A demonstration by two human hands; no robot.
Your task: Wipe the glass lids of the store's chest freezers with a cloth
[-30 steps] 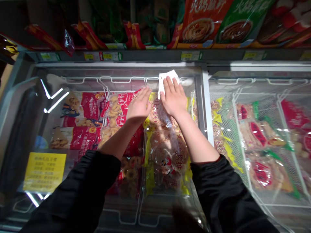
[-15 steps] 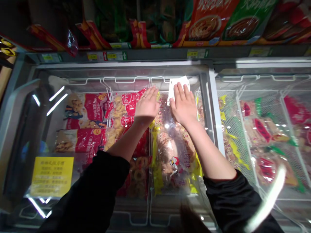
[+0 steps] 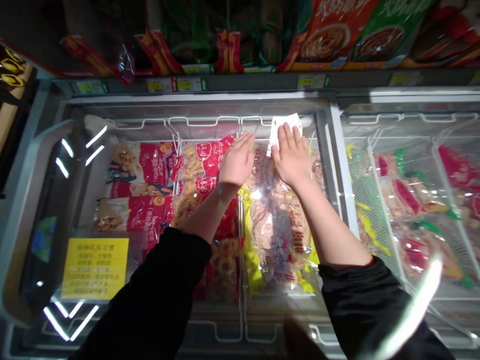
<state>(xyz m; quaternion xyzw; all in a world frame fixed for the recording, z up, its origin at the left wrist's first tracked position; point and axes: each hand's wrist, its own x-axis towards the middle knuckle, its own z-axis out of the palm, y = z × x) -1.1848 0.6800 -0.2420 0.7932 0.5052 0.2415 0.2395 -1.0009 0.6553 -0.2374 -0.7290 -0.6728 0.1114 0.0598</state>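
My right hand (image 3: 292, 159) lies flat, fingers together and stretched, on a white cloth (image 3: 288, 121) pressed against the glass lid (image 3: 210, 111) of a chest freezer, near its far right corner. Just to the left, my left hand (image 3: 237, 162) also rests flat and open on the glass with nothing in it; there is a ring on one finger. Both sleeves are black. Under the glass below my hands lies a clear and yellow pack of breaded patties (image 3: 279, 240), with red snack packs (image 3: 144, 167) in wire baskets to the left.
A yellow notice (image 3: 95, 267) sticks to the lid at the near left. A second glass-topped freezer (image 3: 412, 200) adjoins on the right, holding packs in mesh baskets. Above runs a shelf edge with price tags (image 3: 176, 84) and stacked food boxes (image 3: 326, 37).
Both hands and the cloth stay at about the same spot on the glass. My view has drifted, so everything sits a little further right in the picture.
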